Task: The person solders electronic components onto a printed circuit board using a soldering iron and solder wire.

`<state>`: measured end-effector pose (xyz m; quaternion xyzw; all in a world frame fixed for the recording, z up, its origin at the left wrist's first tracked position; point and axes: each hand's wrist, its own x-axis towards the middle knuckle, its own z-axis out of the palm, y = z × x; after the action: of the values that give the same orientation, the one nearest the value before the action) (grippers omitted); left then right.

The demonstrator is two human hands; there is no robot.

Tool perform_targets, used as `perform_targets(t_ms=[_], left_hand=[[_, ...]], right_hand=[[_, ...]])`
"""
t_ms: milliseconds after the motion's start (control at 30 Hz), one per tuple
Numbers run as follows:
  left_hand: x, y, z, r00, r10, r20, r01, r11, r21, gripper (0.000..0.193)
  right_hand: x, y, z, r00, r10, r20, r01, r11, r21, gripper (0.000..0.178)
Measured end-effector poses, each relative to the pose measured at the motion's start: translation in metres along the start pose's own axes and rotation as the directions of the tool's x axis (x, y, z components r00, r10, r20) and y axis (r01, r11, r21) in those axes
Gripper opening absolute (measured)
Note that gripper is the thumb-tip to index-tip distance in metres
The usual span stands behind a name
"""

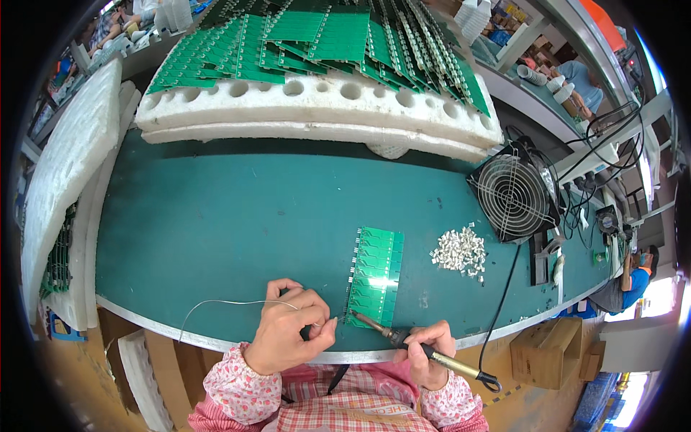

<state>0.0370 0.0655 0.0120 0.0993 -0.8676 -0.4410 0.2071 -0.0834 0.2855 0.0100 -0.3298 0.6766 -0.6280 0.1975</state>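
A green circuit board panel (374, 277) lies on the green bench mat near its front edge, a row of small metal parts along its left side. My right hand (430, 353) is closed round the handle of a soldering iron (440, 358). The iron's tip meets or hovers just over the panel's lower left corner; I cannot tell which. Left of the panel, my left hand (295, 324) pinches a thin solder wire (230, 302), whose tail loops out to the left. A small dark thing shows under the left fingers, mostly hidden.
A pile of small whitish parts (459, 252) lies right of the panel. Behind it stands a black fan (512, 193), and the iron's cord (502, 302) runs nearby. Stacked green boards (317, 36) rest on a white foam block (317, 108) at the back. Foam sheets (72, 173) stand at left.
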Motion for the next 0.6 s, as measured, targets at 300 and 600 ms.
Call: perform_targets(t_ms=[300,600], left_hand=[[0.002,0.000,0.000,1.000,0.013,-0.018,-0.013,1.000,0.024,0.031],[0.001,-0.001,-0.001,0.999,0.010,-0.033,-0.010,1.000,0.008,0.027]], right_hand=[[-0.005,0.011,-0.001,0.999,-0.033,-0.029,0.031,0.998,-0.047,0.014],[-0.004,0.007,0.001,0.996,0.043,-0.077,-0.027,0.978,0.206,0.017]])
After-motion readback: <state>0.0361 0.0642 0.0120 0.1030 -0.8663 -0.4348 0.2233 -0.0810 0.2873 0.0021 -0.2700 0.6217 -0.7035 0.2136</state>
